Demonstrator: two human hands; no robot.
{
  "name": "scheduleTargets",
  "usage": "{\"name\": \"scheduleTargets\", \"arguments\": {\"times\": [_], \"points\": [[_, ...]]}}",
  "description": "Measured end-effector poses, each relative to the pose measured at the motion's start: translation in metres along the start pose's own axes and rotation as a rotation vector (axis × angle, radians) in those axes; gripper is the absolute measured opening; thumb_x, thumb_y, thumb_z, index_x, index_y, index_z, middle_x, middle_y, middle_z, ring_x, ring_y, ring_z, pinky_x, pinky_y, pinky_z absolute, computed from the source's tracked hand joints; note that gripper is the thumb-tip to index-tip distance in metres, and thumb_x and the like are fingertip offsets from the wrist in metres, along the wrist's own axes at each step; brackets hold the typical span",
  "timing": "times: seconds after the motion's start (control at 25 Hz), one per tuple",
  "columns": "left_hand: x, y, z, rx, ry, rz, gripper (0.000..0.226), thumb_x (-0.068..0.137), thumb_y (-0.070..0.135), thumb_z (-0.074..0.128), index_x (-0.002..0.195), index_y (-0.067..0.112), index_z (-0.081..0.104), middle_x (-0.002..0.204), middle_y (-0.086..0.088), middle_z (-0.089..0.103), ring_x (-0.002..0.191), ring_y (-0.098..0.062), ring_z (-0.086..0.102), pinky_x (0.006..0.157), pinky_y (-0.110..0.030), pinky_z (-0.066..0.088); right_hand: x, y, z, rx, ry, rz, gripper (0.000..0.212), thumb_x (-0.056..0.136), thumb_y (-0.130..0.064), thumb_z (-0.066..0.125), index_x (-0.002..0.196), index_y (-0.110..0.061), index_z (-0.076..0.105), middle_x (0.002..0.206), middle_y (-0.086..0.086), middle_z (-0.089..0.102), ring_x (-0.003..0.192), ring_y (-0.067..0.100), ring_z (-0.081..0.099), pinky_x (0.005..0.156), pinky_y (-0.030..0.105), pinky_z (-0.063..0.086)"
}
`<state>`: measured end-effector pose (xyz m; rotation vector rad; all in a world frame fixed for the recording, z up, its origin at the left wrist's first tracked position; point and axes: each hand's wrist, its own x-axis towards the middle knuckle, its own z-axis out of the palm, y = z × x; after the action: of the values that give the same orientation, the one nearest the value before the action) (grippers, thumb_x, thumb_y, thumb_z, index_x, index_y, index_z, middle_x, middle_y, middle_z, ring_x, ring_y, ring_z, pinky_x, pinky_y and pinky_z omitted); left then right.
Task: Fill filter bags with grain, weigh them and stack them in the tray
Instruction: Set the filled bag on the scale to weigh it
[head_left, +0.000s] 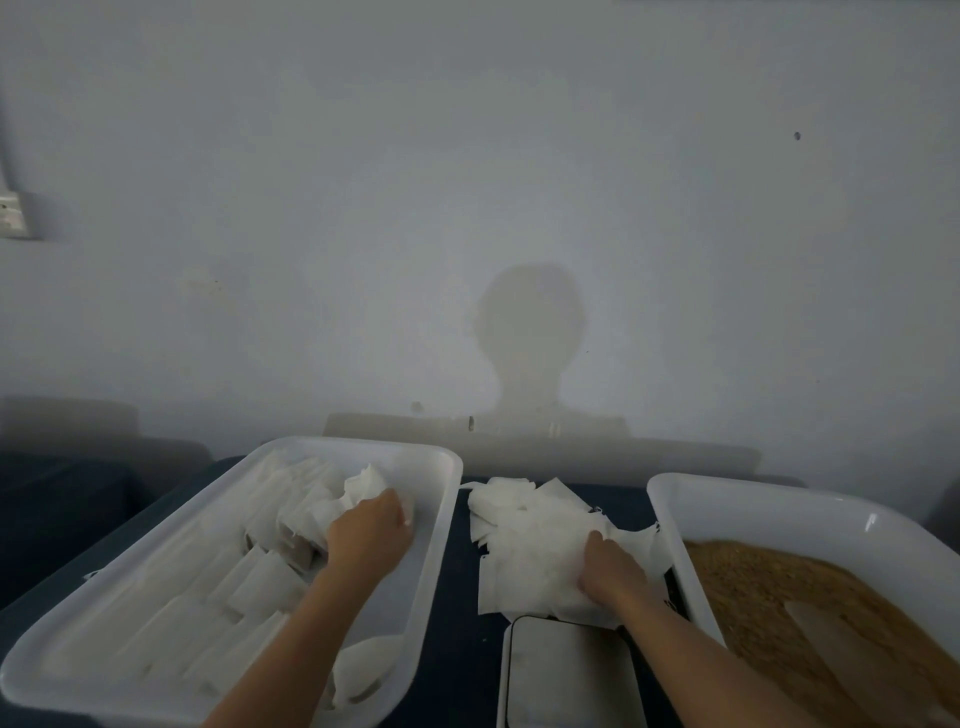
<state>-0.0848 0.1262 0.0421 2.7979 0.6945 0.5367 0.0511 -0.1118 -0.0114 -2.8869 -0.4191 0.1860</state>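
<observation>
Landmark: scale (569, 670), a pale flat platform at the near centre of the dark table (462, 597); it carries nothing.

Item 1. Tray (436, 561), white, left of the scale. It holds rows of filled filter bags (260, 577) lying flat, with a loose rumpled cluster at the far end. The left hand (369, 530) rests in that far end, fingers curled down onto a bag; whether they pinch it or only press it cannot be told, as the fingertips are hidden under the knuckles.

Item 2. Pile of empty filter bags (530, 540), just beyond the scale, spread loosely on the table between the two trays. The right hand (613, 571) is on the near right part of the pile, fingers bent and closed on the paper.

Item 3. Grain tray (675, 519), white, right of the scale, with brown grain (753, 582) filling its near part and what looks like a pale scoop (831, 639) lying in it.

Risks, as judged:
- The empties overlap and cling, so a pull may lift several at once or drag sheets onto the scale and upset the next reading.
- The pile's near edge touches the scale's far edge and meets the grain tray rim; a sweep of the right forearm could push paper into the grain.
- The rumpled bags at the far end of the tray may spill if pressed unevenly.

Room: a narrow dark strip of table runs between tray and scale. The tray's right side, near the scale, shows bare floor for further stacking.
</observation>
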Motion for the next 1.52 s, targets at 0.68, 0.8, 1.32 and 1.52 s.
{"name": "scheduleTargets", "arguments": {"times": [0.68, 0.8, 1.32, 1.52], "points": [[-0.05, 0.119, -0.018, -0.844, -0.315, 0.423, 0.011, 0.092, 0.032, 0.058, 0.087, 0.025, 0.051, 0.086, 0.011, 0.059, 0.076, -0.003, 0.059, 0.064, -0.018, 0.05, -0.072, -0.011, -0.09, 0.648, 0.373, -0.239, 0.015, 0.088, -0.021, 0.063, 0.079, -0.009, 0.06, 0.071, 0.002, 0.061, 0.061, 0.01, 0.056, 0.048, 0.015, 0.039], [-0.07, 0.16, -0.015, -1.175, -0.421, 0.434, 0.021, 0.092, 0.034, 0.058, 0.093, 0.016, 0.048, 0.091, 0.004, 0.059, 0.082, -0.007, 0.062, 0.068, -0.022, 0.054, -0.106, 0.01, -0.103, 0.908, 0.281, -0.199, 0.014, 0.091, -0.02, 0.059, 0.08, -0.014, 0.065, 0.069, 0.007, 0.068, 0.063, 0.016, 0.065, 0.055, 0.024, 0.053], [-0.102, 0.265, 0.03, -1.449, -0.623, 0.156, 0.015, 0.095, 0.013, 0.054, 0.085, 0.007, 0.063, 0.072, -0.001, 0.068, 0.064, -0.01, 0.063, 0.06, -0.018, 0.052, -0.161, 0.172, -0.126, 1.703, 0.14, -0.072, 0.022, 0.08, -0.018, 0.058, 0.081, -0.018, 0.08, 0.089, 0.01, 0.075, 0.079, 0.021, 0.073, 0.057, 0.029, 0.057], [-0.116, 0.3, 0.055, -1.084, -0.416, 0.261, 0.009, 0.089, 0.019, 0.062, 0.091, 0.019, 0.053, 0.085, 0.005, 0.059, 0.075, -0.007, 0.056, 0.068, -0.017, 0.05, -0.154, 0.201, -0.104, 1.409, 0.237, 0.068, 0.018, 0.086, -0.02, 0.063, 0.1, -0.012, 0.071, 0.093, 0.014, 0.073, 0.084, 0.029, 0.07, 0.062, 0.035, 0.057]]}}
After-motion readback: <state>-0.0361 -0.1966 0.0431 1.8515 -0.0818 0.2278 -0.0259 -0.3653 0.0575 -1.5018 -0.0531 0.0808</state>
